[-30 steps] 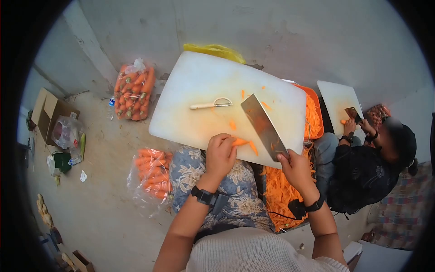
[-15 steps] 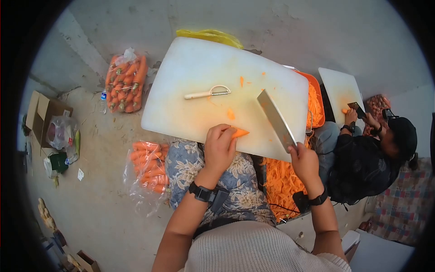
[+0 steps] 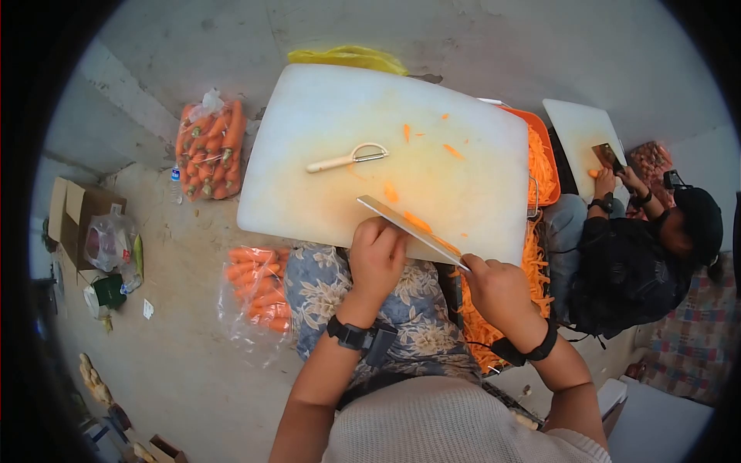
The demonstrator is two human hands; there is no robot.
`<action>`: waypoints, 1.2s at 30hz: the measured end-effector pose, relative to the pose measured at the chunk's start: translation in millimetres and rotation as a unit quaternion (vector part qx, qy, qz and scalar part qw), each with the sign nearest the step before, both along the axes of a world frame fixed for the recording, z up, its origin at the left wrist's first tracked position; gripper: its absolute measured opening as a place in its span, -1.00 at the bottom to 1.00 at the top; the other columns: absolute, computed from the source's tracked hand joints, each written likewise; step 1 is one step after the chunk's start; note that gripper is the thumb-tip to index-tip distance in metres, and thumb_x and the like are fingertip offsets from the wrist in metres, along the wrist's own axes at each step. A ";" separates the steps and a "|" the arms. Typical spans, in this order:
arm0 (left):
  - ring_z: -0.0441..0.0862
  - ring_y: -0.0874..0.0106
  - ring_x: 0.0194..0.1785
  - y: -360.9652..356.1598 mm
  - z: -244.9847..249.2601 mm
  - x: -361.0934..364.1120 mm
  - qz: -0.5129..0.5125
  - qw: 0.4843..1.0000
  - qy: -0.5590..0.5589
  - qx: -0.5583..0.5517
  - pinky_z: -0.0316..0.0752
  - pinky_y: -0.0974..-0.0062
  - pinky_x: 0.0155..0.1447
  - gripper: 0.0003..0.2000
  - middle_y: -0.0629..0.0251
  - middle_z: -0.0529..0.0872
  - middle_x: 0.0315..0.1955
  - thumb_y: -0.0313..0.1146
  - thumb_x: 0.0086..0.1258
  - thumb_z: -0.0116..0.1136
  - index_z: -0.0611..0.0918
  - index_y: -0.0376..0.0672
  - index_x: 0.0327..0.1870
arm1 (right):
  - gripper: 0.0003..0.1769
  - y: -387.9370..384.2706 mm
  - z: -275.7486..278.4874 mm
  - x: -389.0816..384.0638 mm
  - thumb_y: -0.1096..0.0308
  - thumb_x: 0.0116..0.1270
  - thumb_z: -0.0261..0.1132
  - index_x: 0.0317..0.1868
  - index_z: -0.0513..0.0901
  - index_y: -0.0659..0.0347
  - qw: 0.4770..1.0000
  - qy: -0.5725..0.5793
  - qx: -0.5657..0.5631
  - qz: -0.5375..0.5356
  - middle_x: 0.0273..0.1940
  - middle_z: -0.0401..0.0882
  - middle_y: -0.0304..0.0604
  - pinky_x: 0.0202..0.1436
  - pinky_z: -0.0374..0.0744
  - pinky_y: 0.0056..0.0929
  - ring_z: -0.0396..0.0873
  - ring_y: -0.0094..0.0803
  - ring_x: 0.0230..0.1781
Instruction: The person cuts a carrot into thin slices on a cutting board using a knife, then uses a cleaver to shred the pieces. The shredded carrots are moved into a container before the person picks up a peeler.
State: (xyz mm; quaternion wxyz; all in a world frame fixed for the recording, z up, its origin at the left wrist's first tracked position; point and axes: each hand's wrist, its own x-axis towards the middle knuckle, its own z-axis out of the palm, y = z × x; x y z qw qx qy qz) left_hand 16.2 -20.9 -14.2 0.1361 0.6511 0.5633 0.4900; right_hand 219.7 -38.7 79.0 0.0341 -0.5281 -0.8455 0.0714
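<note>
Cleaver point(image 3: 411, 231) has swung in beside my left hand point(image 3: 377, 258), whose grip I can't tell; my right hand point(image 3: 502, 293) grasps it. Slicing seems underway; another stroke calls for tucked fingers.

Cutting board point(image 3: 309, 108): across the near lap point(image 3: 316, 297)
Peeler point(image 3: 330, 163): on the board, left of centre
Carrot scraps point(image 3: 453, 152): on the board, mostly right of the peeler
Knife point(image 3: 411, 232): at the board's near edge
Carrot bags: one point(image 3: 207, 150) left of the board, one point(image 3: 258, 289) nearer, left of the lap
Bottle point(image 3: 176, 185): left of the farther bag
Tub point(image 3: 553, 147): right of the board, shreds point(image 3: 540, 174) in it
Second board point(image 3: 579, 123): right of the tub
</note>
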 end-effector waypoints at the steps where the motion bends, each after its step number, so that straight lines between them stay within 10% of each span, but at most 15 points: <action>1: 0.54 0.11 -0.11 0.3 -0.5 1.0 0.008 1.000 0.004 -0.009 0.48 0.24 -0.04 -0.83 0.16 0.58 -0.25 -0.53 0.10 0.29 0.66 -0.23 -0.26 | -0.83 -2.1 4.4 0.4 0.33 0.28 0.31 -0.14 0.64 0.17 1.000 -0.008 -0.007 0.002 -0.60 0.54 -0.12 -0.47 0.52 -0.24 0.57 -0.18 -0.58; 17: 0.57 0.13 -0.09 3.4 2.2 4.0 -0.019 1.000 0.018 0.010 0.49 0.26 -0.02 -0.80 0.15 0.60 -0.20 -0.54 0.06 0.36 0.65 -0.23 -0.27 | -0.83 30.2 -20.5 -10.5 0.31 0.30 0.25 -0.40 0.52 0.21 0.998 0.012 -0.054 0.018 -0.62 0.53 -0.06 -0.52 0.53 -0.20 0.57 -0.11 -0.62; 36: 0.55 0.10 -0.12 1.0 -0.7 4.6 -0.004 1.000 0.022 -0.014 0.48 0.25 -0.07 -0.76 0.12 0.59 -0.22 -0.56 0.01 0.36 0.66 -0.26 -0.24 | -0.77 -0.8 24.5 7.9 0.45 0.06 0.30 -0.21 0.60 0.24 0.998 0.010 -0.055 0.010 -0.63 0.46 -0.17 -0.56 0.50 -0.32 0.54 -0.25 -0.64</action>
